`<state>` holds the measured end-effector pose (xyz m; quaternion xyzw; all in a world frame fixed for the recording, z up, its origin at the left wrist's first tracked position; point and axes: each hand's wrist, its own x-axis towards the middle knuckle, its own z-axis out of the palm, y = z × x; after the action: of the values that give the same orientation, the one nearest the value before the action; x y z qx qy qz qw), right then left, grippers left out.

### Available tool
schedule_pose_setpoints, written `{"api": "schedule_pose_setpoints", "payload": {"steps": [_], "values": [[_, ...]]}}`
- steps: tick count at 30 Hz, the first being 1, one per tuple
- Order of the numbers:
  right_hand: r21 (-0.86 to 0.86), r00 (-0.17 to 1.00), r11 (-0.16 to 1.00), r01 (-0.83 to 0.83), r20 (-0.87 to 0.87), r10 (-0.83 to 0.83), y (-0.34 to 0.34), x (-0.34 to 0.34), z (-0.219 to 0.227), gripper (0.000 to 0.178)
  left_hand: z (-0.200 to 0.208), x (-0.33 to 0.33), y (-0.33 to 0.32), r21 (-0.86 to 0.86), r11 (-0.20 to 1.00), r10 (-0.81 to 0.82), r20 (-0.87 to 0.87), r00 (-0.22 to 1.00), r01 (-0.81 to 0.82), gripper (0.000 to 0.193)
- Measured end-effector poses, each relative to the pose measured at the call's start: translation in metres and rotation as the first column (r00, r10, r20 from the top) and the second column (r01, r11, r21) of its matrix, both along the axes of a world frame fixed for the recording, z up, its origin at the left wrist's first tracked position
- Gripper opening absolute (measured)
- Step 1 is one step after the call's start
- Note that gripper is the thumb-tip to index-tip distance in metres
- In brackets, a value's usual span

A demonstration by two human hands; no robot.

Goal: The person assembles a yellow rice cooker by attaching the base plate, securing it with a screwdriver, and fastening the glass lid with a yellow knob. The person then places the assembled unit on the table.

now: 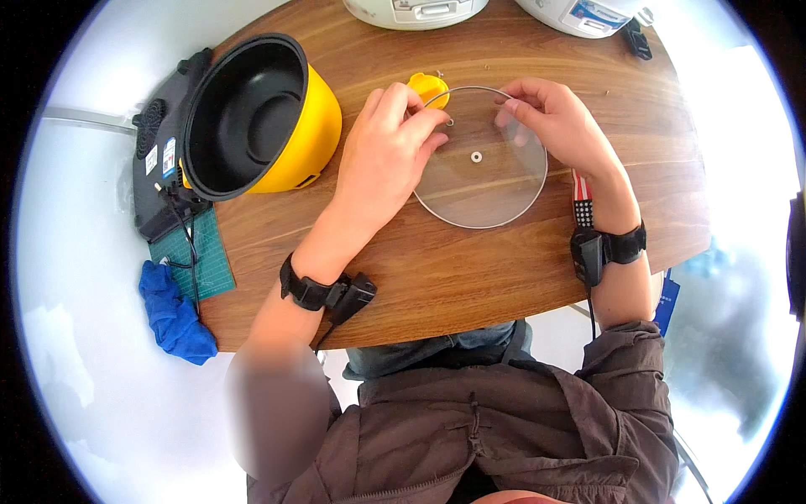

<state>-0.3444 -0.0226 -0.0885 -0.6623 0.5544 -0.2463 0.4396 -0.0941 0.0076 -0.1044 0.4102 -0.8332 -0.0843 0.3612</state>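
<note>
Both hands are over the round glass lid [480, 164], which lies flat on the wooden table [470, 277] right in front of the person. The left hand [386, 143] rests on the lid's left rim, fingers curled over the edge, and its grip looks closed around something small near the yellow knob [429, 87] that sits just beyond the lid's far edge; what exactly is pinched there is too small to tell. The right hand [554, 118] comes in from the far right side, fingertips pressed together on the rim, steadying the glass. The small hole with its washer [476, 156] at the lid's centre is bare, so by my reading the knob is off the lid and the work is at the fastening stage, not yet joined.

The next move calls for fine finger work: lining up tiny hardware with that centre hole while the glass is kept from sliding on the wood.

To the left a yellow pot [269, 118] with a black inside sits tilted on a black base [164, 168], well apart from the lid.
</note>
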Motion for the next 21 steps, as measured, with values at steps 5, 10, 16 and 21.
{"api": "schedule_pose_setpoints", "payload": {"steps": [5, 10, 16, 21], "values": [[0.0, 0.997, 0.999, -0.032, 0.065, 0.032, 0.003, 0.008, 0.006, 0.024, -0.003, 0.002, 0.0, 0.018, 1.0, 0.01, 0.001, 1.0, -0.01, 0.016], [-0.007, 0.994, 1.0, 0.02, 0.11, -0.019, 0.005, 0.009, 0.006, 0.023, -0.002, 0.003, 0.003, 0.04, 0.999, -0.001, -0.037, 0.999, 0.003, 0.013], [-0.132, 0.953, 0.975, 0.18, 0.268, -0.139, -0.012, -0.016, -0.007, 0.023, -0.005, 0.004, -0.006, 0.021, 0.998, 0.07, -0.287, 0.955, -0.067, 0.029], [-0.128, 0.847, 0.913, 0.388, 0.439, -0.299, -0.02, -0.035, -0.006, 0.02, -0.017, 0.001, -0.016, 0.011, 0.994, 0.105, -0.106, 0.989, -0.104, 0.043]]}}
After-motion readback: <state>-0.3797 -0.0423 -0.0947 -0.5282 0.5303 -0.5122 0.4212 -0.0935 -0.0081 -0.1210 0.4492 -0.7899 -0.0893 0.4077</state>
